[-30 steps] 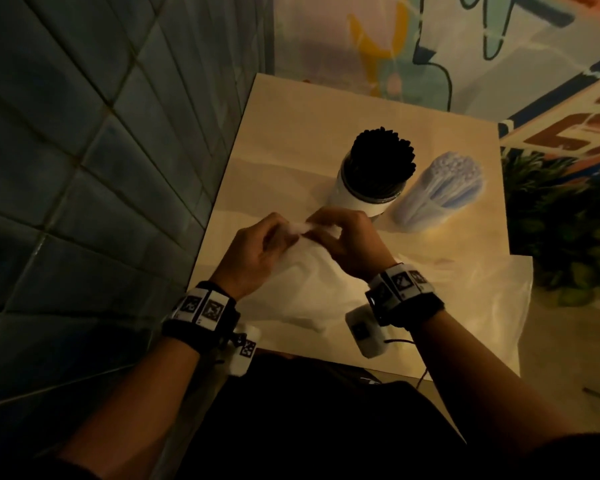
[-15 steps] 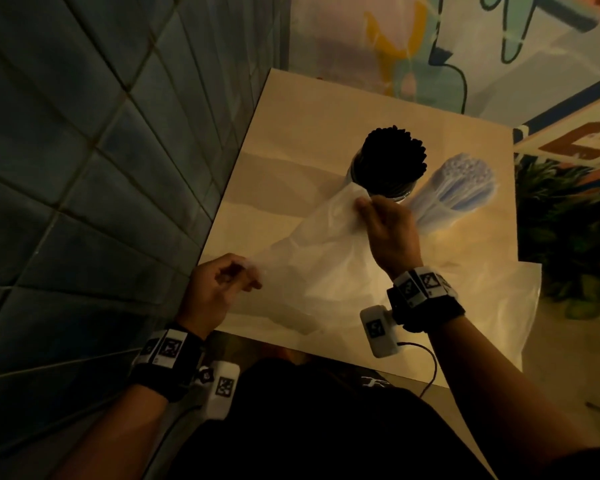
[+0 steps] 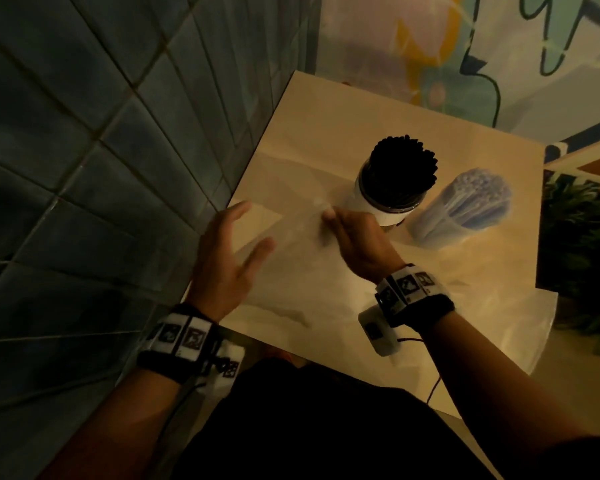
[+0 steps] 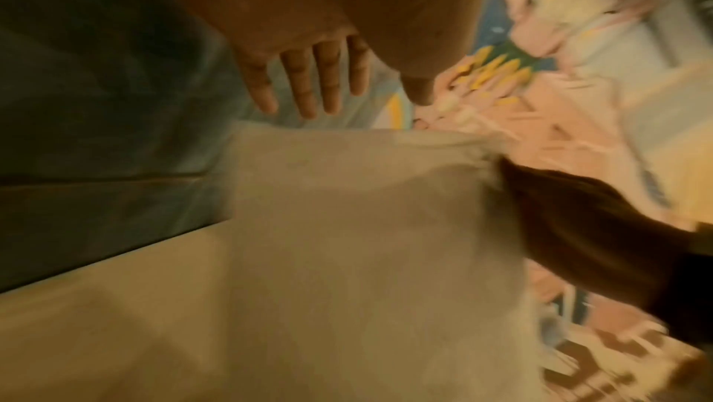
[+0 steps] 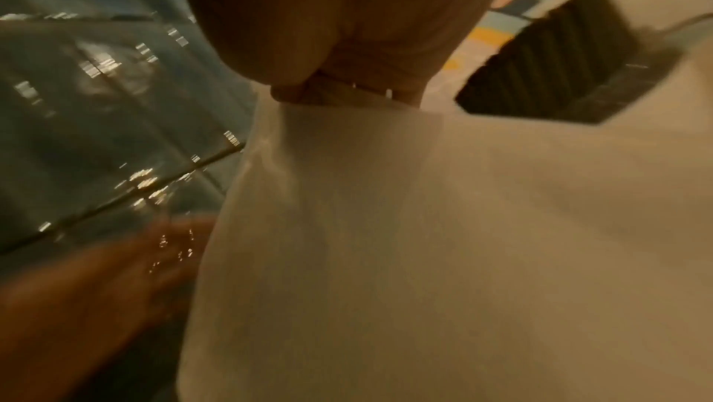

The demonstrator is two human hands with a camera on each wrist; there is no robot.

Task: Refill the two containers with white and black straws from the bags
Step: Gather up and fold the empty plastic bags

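Half a second ago the left hand [image 3: 227, 261] was pinching one side of the empty bag [image 3: 302, 271]. Now it has let go, and its fingers are spread out flat over the bag's left edge. The right hand [image 3: 359, 247] has come down from up near the straws to the desk [image 3: 343, 119], and its grip is pinching the bag's far corner beside the white container [image 3: 374, 202].

That white container stands in the middle of the desk and is packed full of black straws [image 3: 404, 164]. Just to its right is the clear container [image 3: 437, 226], packed full of white straws [image 3: 480, 192]. A second see-through bag [image 3: 499, 323] lies flat at the right edge of the desk and hangs over it a bit.

Both containers look full, so the filling part seems done. I think the step now is tidying up the empty bags. The bag is thin and floppy, so it will slide and puff up easily. Next, the left hand could press it flat while the right hand folds or pulls it away. The right hand is very close to the white container, so it should move with care and not knock it over.
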